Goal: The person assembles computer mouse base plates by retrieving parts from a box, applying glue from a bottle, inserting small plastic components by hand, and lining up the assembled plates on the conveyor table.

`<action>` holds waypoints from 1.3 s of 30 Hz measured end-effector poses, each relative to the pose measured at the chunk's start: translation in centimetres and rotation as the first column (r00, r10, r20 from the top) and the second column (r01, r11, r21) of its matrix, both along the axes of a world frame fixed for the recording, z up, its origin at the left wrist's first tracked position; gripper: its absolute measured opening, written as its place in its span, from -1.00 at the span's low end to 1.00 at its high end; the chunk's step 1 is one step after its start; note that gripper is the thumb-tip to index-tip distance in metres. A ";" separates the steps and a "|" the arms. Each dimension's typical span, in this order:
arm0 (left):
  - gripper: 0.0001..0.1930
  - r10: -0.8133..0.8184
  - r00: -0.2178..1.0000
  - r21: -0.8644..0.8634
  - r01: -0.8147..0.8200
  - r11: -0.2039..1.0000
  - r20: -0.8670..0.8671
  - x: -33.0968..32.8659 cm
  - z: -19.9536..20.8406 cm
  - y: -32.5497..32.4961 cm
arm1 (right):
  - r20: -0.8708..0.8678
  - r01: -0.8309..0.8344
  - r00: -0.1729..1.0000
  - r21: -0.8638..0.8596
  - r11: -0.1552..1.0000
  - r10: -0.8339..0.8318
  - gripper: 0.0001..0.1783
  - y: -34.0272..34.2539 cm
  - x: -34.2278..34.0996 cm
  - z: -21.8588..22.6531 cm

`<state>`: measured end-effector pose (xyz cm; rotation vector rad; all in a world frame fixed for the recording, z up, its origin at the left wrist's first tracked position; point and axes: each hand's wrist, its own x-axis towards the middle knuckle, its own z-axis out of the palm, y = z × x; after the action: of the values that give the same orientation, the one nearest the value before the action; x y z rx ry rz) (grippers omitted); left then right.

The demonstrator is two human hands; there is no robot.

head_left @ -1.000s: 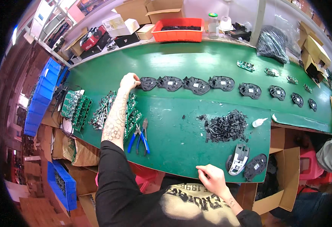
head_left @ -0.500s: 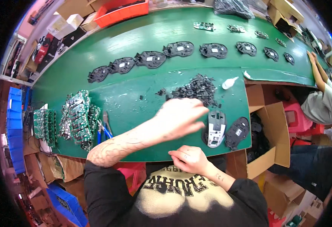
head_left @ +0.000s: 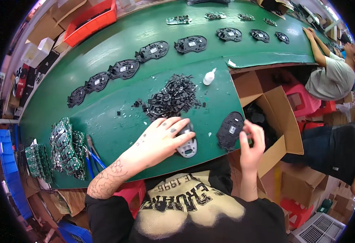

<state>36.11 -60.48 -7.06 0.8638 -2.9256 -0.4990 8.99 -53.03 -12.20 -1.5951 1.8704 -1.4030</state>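
Observation:
My left hand (head_left: 165,135) lies over a grey and white computer mouse shell (head_left: 188,149), its fingers wrapped across the top and hiding much of it. Right of the shell, a flat black mouse base (head_left: 230,130) lies at the table's edge. My right hand (head_left: 253,146) is raised beside that base, fingers bent but apart, with nothing visible in them. Beyond my left hand spreads a heap of small black plastic pieces (head_left: 171,97). A white squeeze bottle (head_left: 210,77) stands right of the heap.
Black mouse bases (head_left: 123,69) form a curved row across the green table (head_left: 137,91). Several circuit boards (head_left: 178,20) lie farther back; stacks of boards (head_left: 68,148) and blue-handled pliers (head_left: 92,156) are at left. An open carton (head_left: 280,117) adjoins the right edge. Another person (head_left: 327,75) sits at right.
The view has turned right. My left hand has come down onto the mouse shell, which now sits farther from the loose base. My right hand has moved from my chest out to the right.

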 end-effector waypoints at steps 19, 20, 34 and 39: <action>-0.80 0.488 0.808 0.307 -0.397 0.865 -0.330 0.0 0.0 7.6 | -0.083 -0.012 0.996 0.193 0.981 0.029 -0.93 -3.6 -3.2 -0.3; -0.80 0.535 0.802 0.441 -0.392 0.807 -0.265 -1.2 -0.4 7.8 | -0.030 0.020 0.999 0.250 0.968 -0.013 -0.94 -3.4 -2.9 -0.4; -0.31 0.892 0.417 0.812 -0.451 0.370 -0.175 -0.5 -1.4 7.8 | 0.704 -0.349 0.702 0.206 0.914 0.110 -0.92 -2.8 3.7 -1.6; -0.37 0.949 0.261 0.848 -0.449 0.281 -0.176 1.8 -0.9 8.0 | 0.740 -0.416 0.642 0.120 0.901 0.198 -0.92 -2.8 7.2 -1.1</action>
<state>37.87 -52.46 -8.01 1.5948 -1.2335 -1.3831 16.23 -55.83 -13.32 -0.9436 1.1768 -1.2639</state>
